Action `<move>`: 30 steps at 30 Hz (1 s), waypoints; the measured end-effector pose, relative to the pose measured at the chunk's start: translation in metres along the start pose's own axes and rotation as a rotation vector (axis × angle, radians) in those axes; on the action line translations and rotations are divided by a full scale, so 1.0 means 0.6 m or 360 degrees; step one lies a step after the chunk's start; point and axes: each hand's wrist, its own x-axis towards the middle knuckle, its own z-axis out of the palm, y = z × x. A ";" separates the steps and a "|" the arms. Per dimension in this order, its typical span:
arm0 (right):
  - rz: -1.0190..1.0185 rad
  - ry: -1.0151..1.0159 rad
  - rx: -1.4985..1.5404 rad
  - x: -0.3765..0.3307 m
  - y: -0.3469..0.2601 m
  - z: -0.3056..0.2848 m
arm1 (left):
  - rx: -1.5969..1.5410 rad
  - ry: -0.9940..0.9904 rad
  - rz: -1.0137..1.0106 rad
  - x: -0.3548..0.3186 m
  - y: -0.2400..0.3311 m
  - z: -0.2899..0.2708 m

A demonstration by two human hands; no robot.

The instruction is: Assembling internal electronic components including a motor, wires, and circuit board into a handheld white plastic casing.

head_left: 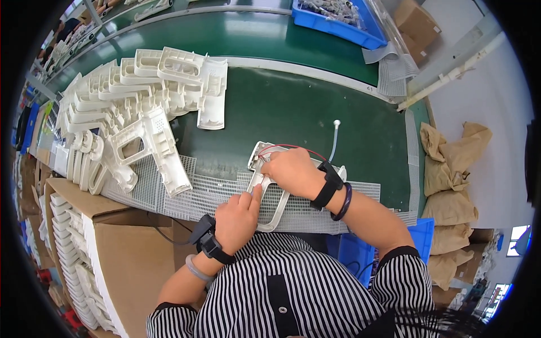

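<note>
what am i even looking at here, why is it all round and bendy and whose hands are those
The one picture comes from a wide fisheye camera worn on a person's head, looking down, so straight edges bend near the rim. The hands are that person's own. The left hand and right hand both hold a white plastic housing shell with red wires on it, resting on a white mesh mat over a green work table. To the left lies a pile of similar white shells, with more stacked in a cardboard box. A blue bin of small parts sits at the top.
</note>
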 end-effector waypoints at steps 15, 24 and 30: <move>0.1151 0.0591 0.0737 -0.281 0.035 -0.051 | -0.0740 -0.0109 0.0067 0.136 -0.027 -0.108; 0.1364 0.0579 0.0675 -0.283 0.039 -0.003 | -0.0752 -0.0482 0.0546 0.305 0.047 -0.024; 0.1208 0.0633 0.0517 -0.260 0.046 0.002 | -0.0661 -0.0738 0.0751 0.350 0.069 -0.016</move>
